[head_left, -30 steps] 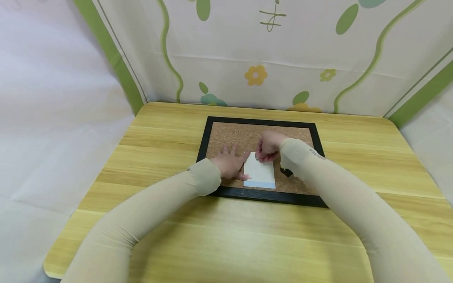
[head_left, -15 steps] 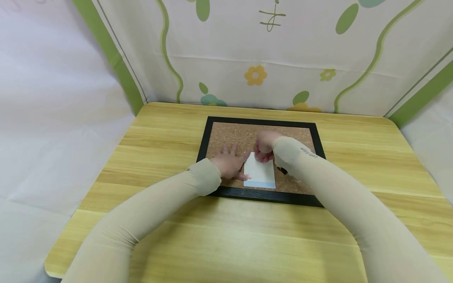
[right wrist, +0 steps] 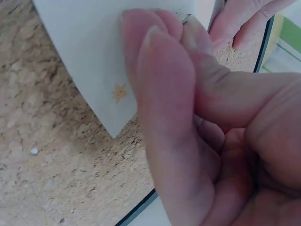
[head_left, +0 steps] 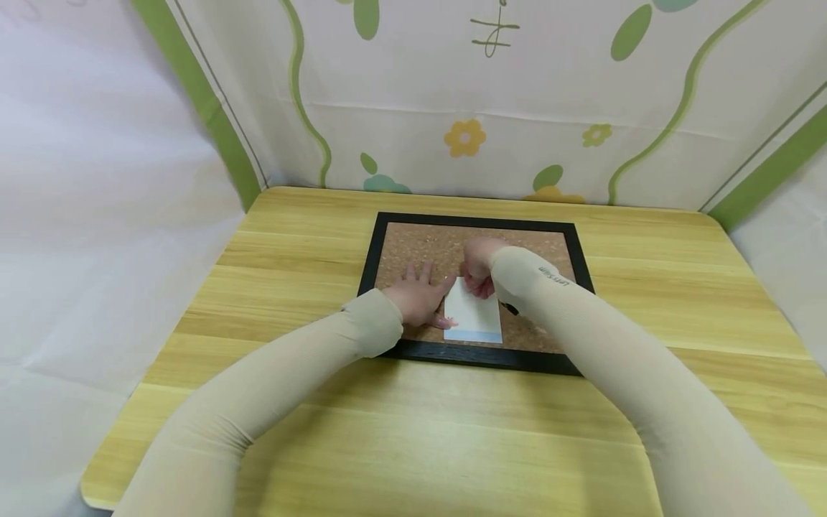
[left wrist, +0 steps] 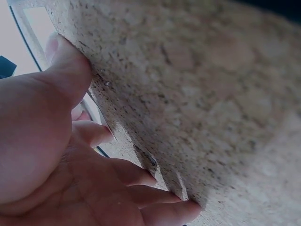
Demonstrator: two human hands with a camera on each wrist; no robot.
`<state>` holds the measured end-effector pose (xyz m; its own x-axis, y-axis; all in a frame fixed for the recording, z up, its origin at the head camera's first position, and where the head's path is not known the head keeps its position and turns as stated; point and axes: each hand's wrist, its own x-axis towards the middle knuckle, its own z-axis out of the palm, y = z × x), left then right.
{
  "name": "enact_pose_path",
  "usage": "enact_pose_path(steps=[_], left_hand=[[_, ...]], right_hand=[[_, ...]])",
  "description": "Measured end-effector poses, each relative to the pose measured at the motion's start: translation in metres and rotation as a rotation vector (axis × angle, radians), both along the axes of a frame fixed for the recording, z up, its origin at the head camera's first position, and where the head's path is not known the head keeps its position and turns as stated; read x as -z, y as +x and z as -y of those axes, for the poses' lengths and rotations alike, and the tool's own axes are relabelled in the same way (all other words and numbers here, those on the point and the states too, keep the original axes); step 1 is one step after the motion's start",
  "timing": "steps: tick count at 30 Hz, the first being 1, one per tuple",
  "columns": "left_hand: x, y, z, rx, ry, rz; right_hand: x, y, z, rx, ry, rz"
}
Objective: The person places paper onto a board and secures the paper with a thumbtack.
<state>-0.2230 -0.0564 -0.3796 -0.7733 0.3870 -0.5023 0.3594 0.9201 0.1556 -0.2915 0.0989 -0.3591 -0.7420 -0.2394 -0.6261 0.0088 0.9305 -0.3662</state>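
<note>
A white note card with a pale blue strip along its near edge lies on a black-framed cork board. My left hand rests on the cork with fingers spread, its thumb and index finger at the card's left edge. Over the card's far part, my right hand pinches a small shiny pin between thumb and fingers. Nearly all of that pin is hidden by the fingertips. In the right wrist view, a small orange figure is printed near one card corner.
The board lies on a light wooden table, toward its far side. Behind the table hangs a white curtain with flower and leaf prints. A small dark object shows under the right wrist. A white speck lies on the cork.
My right hand and forearm have shifted slightly left over the card, and the wrist has turned, bringing the sleeve's lettering further into view. The left hand and the card stay in place.
</note>
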Motion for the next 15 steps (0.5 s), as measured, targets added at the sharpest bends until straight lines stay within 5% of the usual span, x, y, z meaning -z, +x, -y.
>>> enact_pose_path(steps=[15], left_hand=[[0.001,-0.0002,0.0005,-0.005,0.008,0.014]], right_hand=[[0.0061,0.0046,0.0018,0.039,0.001,-0.041]])
